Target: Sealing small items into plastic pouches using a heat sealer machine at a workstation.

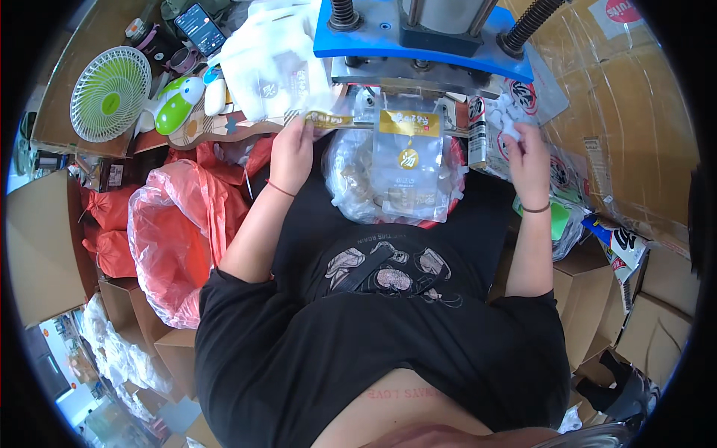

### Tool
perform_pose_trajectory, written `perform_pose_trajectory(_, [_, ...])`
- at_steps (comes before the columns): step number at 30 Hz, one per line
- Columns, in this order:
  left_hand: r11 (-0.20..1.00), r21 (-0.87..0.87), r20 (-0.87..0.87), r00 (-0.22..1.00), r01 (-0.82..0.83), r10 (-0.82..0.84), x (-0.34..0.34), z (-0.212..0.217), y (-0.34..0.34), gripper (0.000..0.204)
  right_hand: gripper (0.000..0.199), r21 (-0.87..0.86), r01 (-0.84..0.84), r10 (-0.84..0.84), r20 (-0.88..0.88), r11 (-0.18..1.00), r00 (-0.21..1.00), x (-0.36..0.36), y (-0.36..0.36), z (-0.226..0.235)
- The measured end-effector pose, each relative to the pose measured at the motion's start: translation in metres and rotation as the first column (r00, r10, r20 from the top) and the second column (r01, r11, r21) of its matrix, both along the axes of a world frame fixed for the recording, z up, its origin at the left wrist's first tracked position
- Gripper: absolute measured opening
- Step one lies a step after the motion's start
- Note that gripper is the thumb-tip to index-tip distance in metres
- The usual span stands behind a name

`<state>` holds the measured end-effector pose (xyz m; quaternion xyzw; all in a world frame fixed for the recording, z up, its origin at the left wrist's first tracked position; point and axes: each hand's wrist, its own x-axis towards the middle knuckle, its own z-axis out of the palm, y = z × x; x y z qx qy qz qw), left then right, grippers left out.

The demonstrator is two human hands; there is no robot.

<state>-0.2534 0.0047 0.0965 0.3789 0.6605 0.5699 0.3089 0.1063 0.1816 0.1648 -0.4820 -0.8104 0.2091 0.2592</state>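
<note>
Simply a clear, gold-labelled pouch

Narrow gap under the blue press head, crowded by hanging pouch and red bags leftward

Bright, even light, soft shadows; strong fisheye bending and black vignette at edges; slight blur near rim.
</note>
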Motion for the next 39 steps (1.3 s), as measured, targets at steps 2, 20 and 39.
perform_pose_trajectory(2, [1.000,0.003,0.027,0.999,0.023,-0.023,0.010,0.005,-0.006,0.018,0.016,0.229,-0.256,0.289,-0.121,0.939,0.950,-0.020,-0.012,-0.003])
perform_pose_trajectory(20, [0.758,0.098,0.764,0.440,0.645,-0.473,0.124,0.016,-0.001,0.023,0.022,-0.069,-0.648,0.623,-0.213,0.759,0.753,-0.054,-0.012,0.014])
perform_pose_trajectory(39, [0.998,0.009,-0.252,0.966,-0.056,0.056,-0.010,-0.011,0.020,0.046,0.024,0.270,-0.247,0.166,0.291,0.931,0.942,0.008,0.015,-0.021])
